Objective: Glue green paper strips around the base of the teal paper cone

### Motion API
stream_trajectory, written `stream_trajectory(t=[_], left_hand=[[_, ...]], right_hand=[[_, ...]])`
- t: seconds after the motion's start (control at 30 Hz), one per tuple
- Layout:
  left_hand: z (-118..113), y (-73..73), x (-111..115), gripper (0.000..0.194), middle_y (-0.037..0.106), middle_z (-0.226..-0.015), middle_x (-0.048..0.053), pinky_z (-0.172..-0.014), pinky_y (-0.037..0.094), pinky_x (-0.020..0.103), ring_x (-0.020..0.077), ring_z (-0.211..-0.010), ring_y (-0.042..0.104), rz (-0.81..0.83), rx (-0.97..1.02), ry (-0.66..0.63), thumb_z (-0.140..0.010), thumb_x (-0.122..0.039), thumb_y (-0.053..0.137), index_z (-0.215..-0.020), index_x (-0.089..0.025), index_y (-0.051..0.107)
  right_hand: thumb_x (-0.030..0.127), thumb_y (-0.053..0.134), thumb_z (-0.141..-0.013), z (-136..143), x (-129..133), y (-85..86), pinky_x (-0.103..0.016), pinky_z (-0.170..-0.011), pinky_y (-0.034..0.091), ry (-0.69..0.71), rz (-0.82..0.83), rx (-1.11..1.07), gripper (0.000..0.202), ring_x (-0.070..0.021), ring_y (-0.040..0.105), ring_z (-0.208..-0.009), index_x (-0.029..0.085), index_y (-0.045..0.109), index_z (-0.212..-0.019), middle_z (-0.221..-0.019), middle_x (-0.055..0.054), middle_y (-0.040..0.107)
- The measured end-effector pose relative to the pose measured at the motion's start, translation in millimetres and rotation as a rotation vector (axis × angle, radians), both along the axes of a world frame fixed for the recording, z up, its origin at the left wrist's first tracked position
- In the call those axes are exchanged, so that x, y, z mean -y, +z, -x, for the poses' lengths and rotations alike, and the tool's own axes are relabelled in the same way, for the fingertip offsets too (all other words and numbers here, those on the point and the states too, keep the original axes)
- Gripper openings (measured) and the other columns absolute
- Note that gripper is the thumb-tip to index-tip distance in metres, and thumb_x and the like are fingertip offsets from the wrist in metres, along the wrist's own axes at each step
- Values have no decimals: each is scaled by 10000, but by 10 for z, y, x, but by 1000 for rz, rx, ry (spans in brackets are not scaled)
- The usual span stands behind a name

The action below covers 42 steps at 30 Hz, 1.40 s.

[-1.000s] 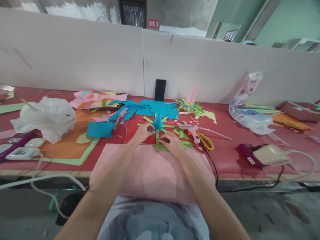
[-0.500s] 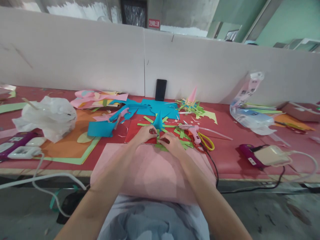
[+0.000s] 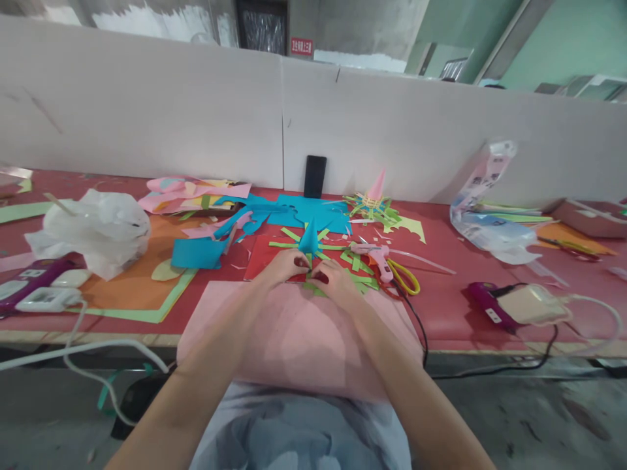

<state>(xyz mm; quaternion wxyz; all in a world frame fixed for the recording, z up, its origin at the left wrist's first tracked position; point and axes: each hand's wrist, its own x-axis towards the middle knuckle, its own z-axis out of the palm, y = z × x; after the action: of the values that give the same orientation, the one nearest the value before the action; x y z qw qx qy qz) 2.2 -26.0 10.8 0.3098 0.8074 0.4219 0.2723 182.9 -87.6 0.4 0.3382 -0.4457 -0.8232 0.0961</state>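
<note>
Both my forearms are stretched out over the pink sheet [image 3: 289, 333], the left coming in from seven o'clock, the right from five, and they close into a narrow V. My left hand [image 3: 287, 264] and right hand [image 3: 337, 274] are nearly meeting now, wrists low, backs up, fingers curled inward with thumbs tucked close to the fingertips. Only a small gap shows inside each curl. They're right at the near end of a green strip [image 3: 309, 258]; whether each has a pinch on it I can't tell, my fingers cover the spot.

Just beyond them, at twelve o'clock, stands the blue cone [image 3: 309, 241], point up, green strips raying out from around its base over the red sheet [image 3: 258, 256]. At three o'clock lies the pink glue gun [image 3: 379, 260], with yellow handles [image 3: 409, 277] looped just past it. Between one and two there's a pink cone [image 3: 376, 185], upright on a fringe of green. Farther along twelve o'clock, a dark phone [image 3: 315, 176] props up at the back of the red tabletop [image 3: 441, 294]. A folded blue paper [image 3: 198, 253] sits at nine.
</note>
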Motion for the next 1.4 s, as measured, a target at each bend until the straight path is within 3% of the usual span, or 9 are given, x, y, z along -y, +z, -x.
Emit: stream_trajectory(t=[0.57, 0.73, 0.9, 1.23, 1.4], left_hand=[[-11, -64, -52, 391, 606, -848, 19, -667, 416, 256, 159, -750, 554, -62, -88, 89, -641, -277, 706, -1023, -203, 668], [-1, -15, -10, 357, 615, -865, 19, -675, 418, 262, 163, -761, 559, -65, -79, 88, -647, -285, 711, -991, -208, 660], [-14, 40, 32, 168, 634, -923, 30, -816, 407, 330, 228, -953, 565, -111, -159, 109, -675, -322, 698, -818, -234, 699], [-35, -43, -32, 428, 611, -996, 62, -869, 373, 409, 273, -994, 550, -65, -266, 247, -616, -415, 737, -1011, -259, 680], [-37, -47, -14, 378, 598, -999, 62, -889, 363, 428, 267, -1010, 540, -79, -253, 228, -642, -377, 727, -993, -251, 670]], right_hand=[[409, 588, -835, -7, -18, -22, -350, -802, 447, 6, 10, -3, 188, -184, 562, -837, 225, 605, -799, -851, -35, 617], [416, 579, -840, -3, -19, -25, -348, -807, 443, 1, 7, -3, 198, -188, 563, -839, 224, 600, -794, -846, -36, 616], [410, 573, -846, -9, -17, -27, -348, -818, 437, -2, 21, 4, 195, -187, 557, -855, 222, 604, -804, -860, -37, 619], [399, 581, -843, -6, -14, -23, -337, -805, 441, 4, 23, -3, 187, -181, 558, -843, 218, 602, -800, -851, -35, 616], [392, 575, -849, -3, -18, -20, -343, -813, 441, 9, 29, 2, 182, -182, 563, -849, 219, 602, -799, -858, -36, 617]])
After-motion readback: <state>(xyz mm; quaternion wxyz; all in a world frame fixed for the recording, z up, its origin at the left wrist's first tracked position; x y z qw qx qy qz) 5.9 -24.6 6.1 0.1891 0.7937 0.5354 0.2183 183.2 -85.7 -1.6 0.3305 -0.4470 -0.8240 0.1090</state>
